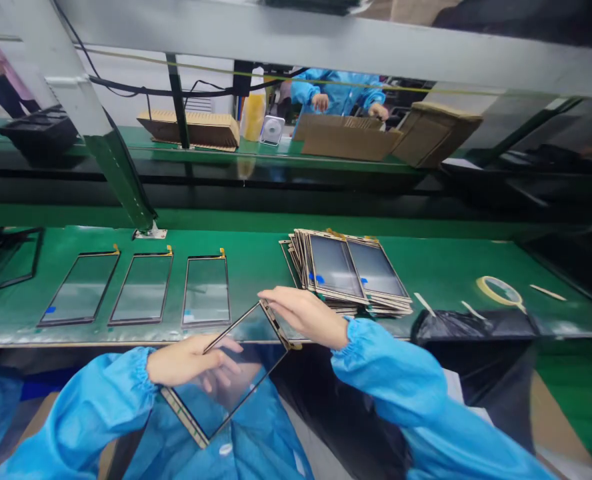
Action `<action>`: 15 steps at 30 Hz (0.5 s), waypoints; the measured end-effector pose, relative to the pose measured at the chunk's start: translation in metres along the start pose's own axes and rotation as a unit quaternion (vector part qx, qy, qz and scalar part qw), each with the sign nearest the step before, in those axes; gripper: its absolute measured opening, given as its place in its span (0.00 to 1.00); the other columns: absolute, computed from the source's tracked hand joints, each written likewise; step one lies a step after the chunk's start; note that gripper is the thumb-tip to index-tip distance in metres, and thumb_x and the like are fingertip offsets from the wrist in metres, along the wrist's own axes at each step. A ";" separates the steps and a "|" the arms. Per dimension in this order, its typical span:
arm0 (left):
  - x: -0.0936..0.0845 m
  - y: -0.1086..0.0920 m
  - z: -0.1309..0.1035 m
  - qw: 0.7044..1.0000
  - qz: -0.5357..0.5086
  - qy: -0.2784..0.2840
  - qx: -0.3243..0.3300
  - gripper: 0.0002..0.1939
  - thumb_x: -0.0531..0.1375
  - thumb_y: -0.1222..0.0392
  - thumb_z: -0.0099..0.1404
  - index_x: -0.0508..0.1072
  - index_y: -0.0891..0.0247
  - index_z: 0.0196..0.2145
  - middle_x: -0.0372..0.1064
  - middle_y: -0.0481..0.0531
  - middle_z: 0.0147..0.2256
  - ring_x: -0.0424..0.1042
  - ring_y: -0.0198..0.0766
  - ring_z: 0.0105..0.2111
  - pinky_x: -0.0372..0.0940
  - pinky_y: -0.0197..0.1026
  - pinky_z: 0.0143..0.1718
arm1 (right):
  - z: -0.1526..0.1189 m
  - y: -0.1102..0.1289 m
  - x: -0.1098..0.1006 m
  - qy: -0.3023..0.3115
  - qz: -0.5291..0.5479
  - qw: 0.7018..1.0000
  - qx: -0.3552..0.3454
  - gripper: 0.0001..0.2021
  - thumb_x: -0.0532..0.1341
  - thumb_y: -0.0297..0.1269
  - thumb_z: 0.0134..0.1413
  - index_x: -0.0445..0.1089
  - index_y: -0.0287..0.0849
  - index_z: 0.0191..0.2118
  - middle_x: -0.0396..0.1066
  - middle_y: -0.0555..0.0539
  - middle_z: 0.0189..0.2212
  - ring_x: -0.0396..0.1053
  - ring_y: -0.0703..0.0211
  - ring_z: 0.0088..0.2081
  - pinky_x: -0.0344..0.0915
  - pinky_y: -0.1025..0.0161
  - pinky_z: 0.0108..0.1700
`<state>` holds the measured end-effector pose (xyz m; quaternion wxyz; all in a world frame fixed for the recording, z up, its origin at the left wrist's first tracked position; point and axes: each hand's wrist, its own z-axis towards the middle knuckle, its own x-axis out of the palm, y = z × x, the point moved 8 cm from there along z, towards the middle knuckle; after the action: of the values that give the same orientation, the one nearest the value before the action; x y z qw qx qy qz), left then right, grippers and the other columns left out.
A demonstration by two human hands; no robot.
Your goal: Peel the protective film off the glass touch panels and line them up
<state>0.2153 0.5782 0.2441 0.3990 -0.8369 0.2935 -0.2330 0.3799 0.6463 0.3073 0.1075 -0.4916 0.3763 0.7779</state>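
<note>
A clear glass touch panel (pixel 249 360) with a dark frame is held tilted in front of my body, just off the bench edge. My left hand (pixel 196 363) grips its left side, with some fingers showing through the glass. At the panel's upper right end, my right hand (pixel 303 312) has its fingers closed over the short edge. Three similar panels lie flat in a row on the green bench, the nearest being a glass panel (pixel 207 293) with a yellow flex tab. Beyond my right hand stands a stack of framed panels (pixel 336 267) with blue stickers.
On the right are a tape roll (pixel 499 292), a thin stick (pixel 547 292) and a black plastic bag (pixel 476 333) hanging over the edge. Black frames (pixel 6 260) pile up at far left. A slanted post (pixel 121 173) rises from the bench. A co-worker's hands (pixel 321 102) show behind cardboard.
</note>
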 end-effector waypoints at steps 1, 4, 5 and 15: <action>-0.001 0.001 -0.001 1.000 0.011 0.005 -0.008 0.24 0.58 0.47 0.62 0.65 0.65 0.51 0.73 0.64 0.46 0.76 0.43 0.38 0.67 0.36 0.29 | 0.005 0.007 0.002 0.041 -0.050 0.998 -0.024 0.13 0.47 0.31 0.66 0.66 0.39 0.48 0.71 0.43 0.38 0.69 0.57 0.39 0.64 0.62 0.41; 0.002 0.002 -0.003 0.999 0.026 0.039 -0.021 0.22 0.58 0.49 0.63 0.66 0.64 0.50 0.74 0.62 0.45 0.77 0.42 0.37 0.67 0.34 0.27 | 0.011 0.019 0.012 0.151 -0.181 0.970 -0.053 0.09 0.51 0.24 0.62 0.68 0.39 0.40 0.69 0.46 0.31 0.67 0.59 0.32 0.60 0.64 0.31; 0.002 0.002 -0.003 0.998 0.026 0.051 -0.024 0.21 0.59 0.49 0.63 0.67 0.63 0.50 0.74 0.62 0.44 0.77 0.41 0.37 0.67 0.34 0.26 | 0.012 0.021 0.015 0.179 -0.208 0.960 -0.058 0.08 0.52 0.23 0.61 0.67 0.39 0.38 0.68 0.47 0.29 0.67 0.59 0.31 0.58 0.64 0.29; 0.010 -0.005 0.006 0.981 -0.066 0.161 -0.084 0.19 0.62 0.51 0.59 0.68 0.61 0.45 0.76 0.59 0.43 0.78 0.45 0.37 0.68 0.35 0.26 | 0.002 0.033 0.024 0.170 -0.350 0.910 -0.141 0.08 0.52 0.24 0.61 0.66 0.37 0.32 0.66 0.46 0.26 0.64 0.58 0.27 0.51 0.62 0.26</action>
<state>0.2279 0.5769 0.2466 0.2583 -0.8365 0.3169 -0.3650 0.3487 0.6196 0.3036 0.2369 -0.7269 0.0788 0.6397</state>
